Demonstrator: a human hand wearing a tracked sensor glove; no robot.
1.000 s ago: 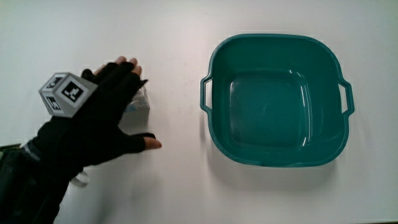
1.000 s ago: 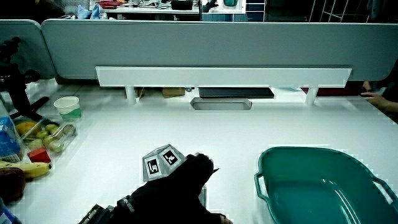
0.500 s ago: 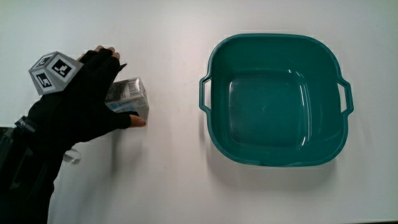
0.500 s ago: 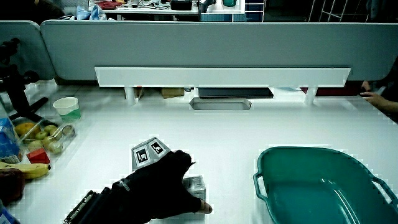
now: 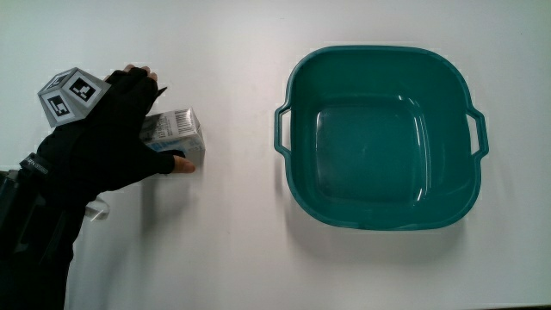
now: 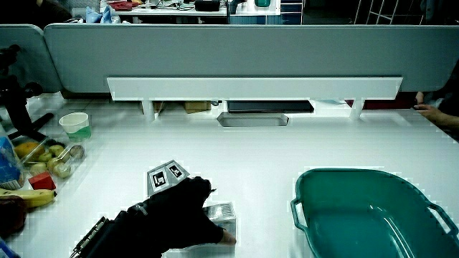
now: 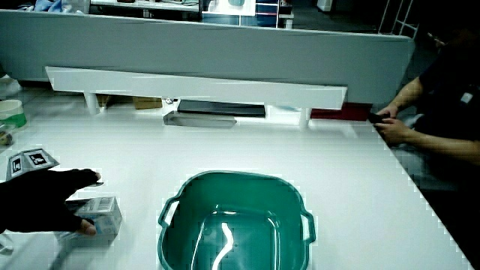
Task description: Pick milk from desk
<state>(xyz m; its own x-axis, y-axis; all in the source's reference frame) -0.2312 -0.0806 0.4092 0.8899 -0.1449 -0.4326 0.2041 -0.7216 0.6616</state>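
Note:
A small white and blue milk carton (image 5: 182, 136) lies on the white table beside the teal basin (image 5: 379, 53). The gloved hand (image 5: 125, 138) grips it: fingers run over its top, and the thumb presses the face nearer to the person. The patterned cube (image 5: 67, 95) sits on the back of the hand. In both side views the carton (image 6: 221, 213) (image 7: 103, 211) rests on the table under the hand (image 6: 179, 215) (image 7: 37, 199), with the basin (image 6: 301, 208) (image 7: 232, 176) a short gap away.
The basin is empty, with a handle on two sides. In a side view, a white cup (image 6: 75, 123), a fruit container (image 6: 51, 154) and a banana (image 6: 29, 195) stand at the table's edge. A white shelf riser (image 6: 254, 87) runs along the partition.
A second ago the fingers were spread flat over the carton with the thumb held away. The thumb has since closed onto the carton's near face, and more of the carton shows.

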